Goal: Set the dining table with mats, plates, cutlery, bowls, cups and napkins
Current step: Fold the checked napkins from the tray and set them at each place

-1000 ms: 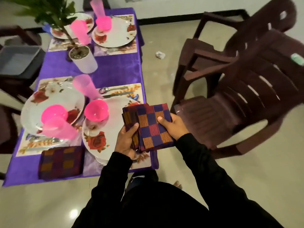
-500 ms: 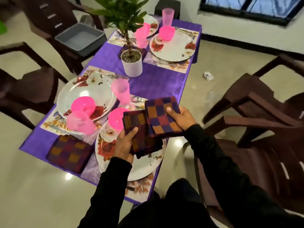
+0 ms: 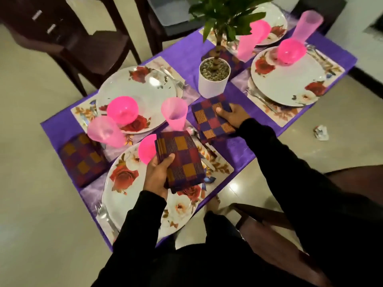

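My left hand (image 3: 157,177) grips a stack of folded checked napkins (image 3: 180,160) above the near floral plate (image 3: 128,195). My right hand (image 3: 233,114) holds a single checked napkin (image 3: 209,121) by its right edge, low over the purple tablecloth (image 3: 238,150) just in front of the white plant pot (image 3: 214,83). One more folded napkin (image 3: 83,158) lies at the table's left corner. Floral plates (image 3: 145,94) (image 3: 290,83) sit on mats (image 3: 290,119), with pink bowls (image 3: 122,109) (image 3: 291,50) and pink cups (image 3: 176,114) (image 3: 103,131) on and beside them.
A fork (image 3: 104,216) lies left of the near plate, and more cutlery (image 3: 259,98) lies by the right plate. Dark chairs stand at the far left (image 3: 68,38) and near right (image 3: 269,230). A crumpled paper (image 3: 321,132) lies on the floor.
My right hand has taken one napkin off the stack and carried it forward to the tablecloth by the plant pot. My left hand keeps the rest. The view has swung left.
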